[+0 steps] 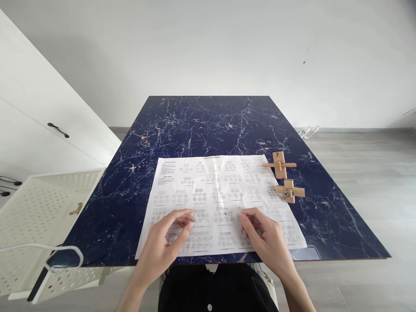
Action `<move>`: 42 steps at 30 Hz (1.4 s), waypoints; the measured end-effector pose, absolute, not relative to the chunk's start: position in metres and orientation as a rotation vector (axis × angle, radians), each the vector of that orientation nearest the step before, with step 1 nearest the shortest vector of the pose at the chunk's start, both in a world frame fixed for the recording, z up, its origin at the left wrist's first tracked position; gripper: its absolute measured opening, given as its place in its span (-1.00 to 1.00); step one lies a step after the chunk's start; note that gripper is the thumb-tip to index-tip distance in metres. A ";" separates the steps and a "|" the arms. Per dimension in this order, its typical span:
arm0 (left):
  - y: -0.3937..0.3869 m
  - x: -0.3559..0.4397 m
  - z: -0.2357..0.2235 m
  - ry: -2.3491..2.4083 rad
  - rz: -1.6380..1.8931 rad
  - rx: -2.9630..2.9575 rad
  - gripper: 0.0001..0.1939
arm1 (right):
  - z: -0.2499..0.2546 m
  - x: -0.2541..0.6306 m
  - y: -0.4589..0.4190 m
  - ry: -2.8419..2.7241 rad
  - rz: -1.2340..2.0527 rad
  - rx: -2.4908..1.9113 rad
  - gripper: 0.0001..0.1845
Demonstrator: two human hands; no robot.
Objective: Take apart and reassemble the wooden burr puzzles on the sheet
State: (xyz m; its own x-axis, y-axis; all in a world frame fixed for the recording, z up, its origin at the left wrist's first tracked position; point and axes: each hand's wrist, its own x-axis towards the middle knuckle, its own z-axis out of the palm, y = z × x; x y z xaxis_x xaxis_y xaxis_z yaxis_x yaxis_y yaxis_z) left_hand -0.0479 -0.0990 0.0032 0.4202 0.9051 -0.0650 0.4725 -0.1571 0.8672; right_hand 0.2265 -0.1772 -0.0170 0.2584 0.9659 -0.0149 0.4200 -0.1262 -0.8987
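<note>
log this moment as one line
left hand: open, over white printed paper sheet | right hand: curled, over sheet | tan wooden cross-shaped blocks: sheet's right edge

1. Tons of room toward the far edge of the table point(208, 125) tbh.
2. Decent gap toward the left edge too.
3. Toward the right edge, the far wooden cross point(278, 167) and near wooden cross point(289, 192) are in the way.

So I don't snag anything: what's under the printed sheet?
The printed sheet lies on the blue marble-patterned tabletop; the part of the tabletop it covers can't be seen.
</note>
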 end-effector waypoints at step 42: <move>-0.100 -0.046 0.007 1.197 0.607 1.792 -0.64 | -0.016 0.226 -0.176 -1.288 0.840 -1.679 -0.51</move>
State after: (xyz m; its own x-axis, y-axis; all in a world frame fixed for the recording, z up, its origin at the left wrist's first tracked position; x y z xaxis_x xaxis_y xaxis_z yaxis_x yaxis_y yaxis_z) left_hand -0.0460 -0.0998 0.0070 0.4178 0.9060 -0.0681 0.4804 -0.1566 0.8629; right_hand 0.2264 -0.1763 -0.0156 0.2481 0.9686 -0.0178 0.4069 -0.1209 -0.9054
